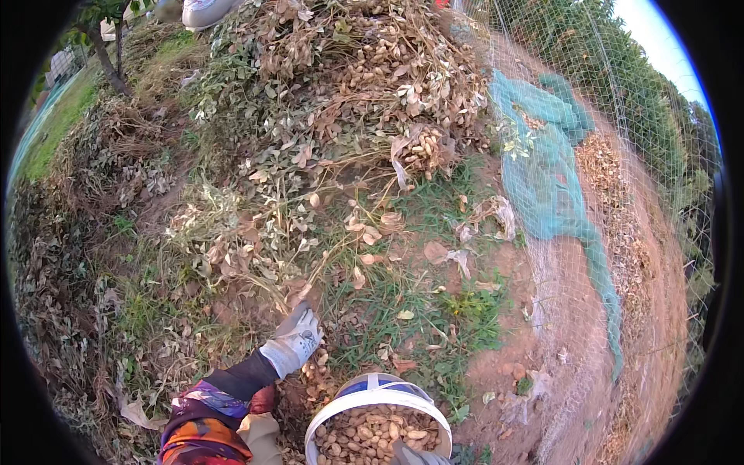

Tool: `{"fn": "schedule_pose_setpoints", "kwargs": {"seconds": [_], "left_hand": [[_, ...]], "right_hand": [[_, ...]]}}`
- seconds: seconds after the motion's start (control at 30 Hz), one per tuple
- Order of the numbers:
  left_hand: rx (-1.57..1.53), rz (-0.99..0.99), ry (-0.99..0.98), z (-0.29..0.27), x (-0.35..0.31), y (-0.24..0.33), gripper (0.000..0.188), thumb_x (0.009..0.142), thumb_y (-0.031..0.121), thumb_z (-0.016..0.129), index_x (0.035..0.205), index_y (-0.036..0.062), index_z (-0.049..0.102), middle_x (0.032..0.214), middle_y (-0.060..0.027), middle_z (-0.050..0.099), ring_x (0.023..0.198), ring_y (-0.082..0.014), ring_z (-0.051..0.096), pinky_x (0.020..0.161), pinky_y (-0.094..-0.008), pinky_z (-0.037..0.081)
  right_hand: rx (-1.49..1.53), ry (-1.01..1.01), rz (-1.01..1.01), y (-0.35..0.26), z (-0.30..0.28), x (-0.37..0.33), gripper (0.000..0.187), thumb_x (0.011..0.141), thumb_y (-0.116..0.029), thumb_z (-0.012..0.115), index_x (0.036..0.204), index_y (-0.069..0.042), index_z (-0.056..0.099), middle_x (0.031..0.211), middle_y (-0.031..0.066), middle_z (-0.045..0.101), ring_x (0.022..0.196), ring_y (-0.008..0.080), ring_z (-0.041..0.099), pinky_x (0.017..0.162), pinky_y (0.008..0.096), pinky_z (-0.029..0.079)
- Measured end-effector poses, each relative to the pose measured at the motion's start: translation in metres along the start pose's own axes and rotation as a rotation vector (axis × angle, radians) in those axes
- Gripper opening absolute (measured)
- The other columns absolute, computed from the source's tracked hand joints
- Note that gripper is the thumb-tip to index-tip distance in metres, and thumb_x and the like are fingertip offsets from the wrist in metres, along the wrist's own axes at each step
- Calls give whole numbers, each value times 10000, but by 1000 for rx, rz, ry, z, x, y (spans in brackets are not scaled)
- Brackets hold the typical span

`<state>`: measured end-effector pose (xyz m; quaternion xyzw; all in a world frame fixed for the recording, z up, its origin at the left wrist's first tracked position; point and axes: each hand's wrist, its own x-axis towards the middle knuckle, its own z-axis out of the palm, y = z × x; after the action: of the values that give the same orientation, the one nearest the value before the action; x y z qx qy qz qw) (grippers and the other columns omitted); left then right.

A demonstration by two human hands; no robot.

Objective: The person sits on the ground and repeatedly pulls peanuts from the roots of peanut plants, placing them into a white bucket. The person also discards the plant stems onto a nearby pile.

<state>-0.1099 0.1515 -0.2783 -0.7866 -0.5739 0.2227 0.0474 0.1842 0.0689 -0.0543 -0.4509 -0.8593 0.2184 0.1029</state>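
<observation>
My left hand (296,338), in a pale grey work glove, is closed around the stems of a dried peanut plant (232,252). Its leafy part spreads away from the hand toward the upper left. Just below the glove hangs or lies a cluster of peanuts (316,373); whether it belongs to the held plant I cannot tell. A white bucket (428,404) stands at the lower edge, with many peanuts (370,431) in their shells inside. Over its near right side shows part of my gloved right hand (418,456); its fingers are mostly hidden and cut off by the picture's edge.
A large heap of pulled peanut plants (364,70) fills the far middle. Wire mesh fencing (604,62) and green netting (546,182) run along the right. More withered plants (70,232) lie left. A shoe (205,12) shows at the top edge.
</observation>
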Motion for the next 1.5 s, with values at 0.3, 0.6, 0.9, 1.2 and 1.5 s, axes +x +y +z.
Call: {"fn": "schedule_pose_setpoints", "kwargs": {"seconds": [0.3,0.6,0.9,1.2,1.5], "left_hand": [[-623,28,389,-33,16,-118,328,802,167,529,1129,157,549,1218,-79,505,1204,-249,416,1023,-489,256],[-314,-55,130,29,-12,-138,557,600,236,637,1132,103,544,1191,-145,502,1239,-307,373,1079,-513,162],[-637,-434,-426,65,-174,-84,533,656,390,645,1046,37,562,960,-179,607,973,-312,560,870,-399,415],[-684,-454,252,-74,-122,-124,281,701,266,662,917,92,612,1027,-101,549,958,-303,524,842,-406,419],[-2887,-483,-119,-6,109,-78,175,879,148,522,1017,42,537,634,-12,514,459,-103,443,403,-248,364]], "right_hand": [[-19,-23,18,12,26,5,420,698,-160,672,1085,-33,573,919,161,585,826,333,561,745,420,455],[-3,-115,-4,9,29,23,437,686,-152,675,1098,-46,571,966,161,576,895,335,551,793,419,446],[-46,-87,-94,-2,14,16,474,693,-177,664,1143,-65,562,1002,141,584,883,318,554,813,434,436],[-62,-71,-73,-6,20,13,428,696,-183,670,1098,-63,589,941,149,582,821,313,557,788,434,442],[-29,-81,-108,11,33,33,464,675,-170,676,1117,-61,584,934,149,589,833,327,556,747,418,454]]}}
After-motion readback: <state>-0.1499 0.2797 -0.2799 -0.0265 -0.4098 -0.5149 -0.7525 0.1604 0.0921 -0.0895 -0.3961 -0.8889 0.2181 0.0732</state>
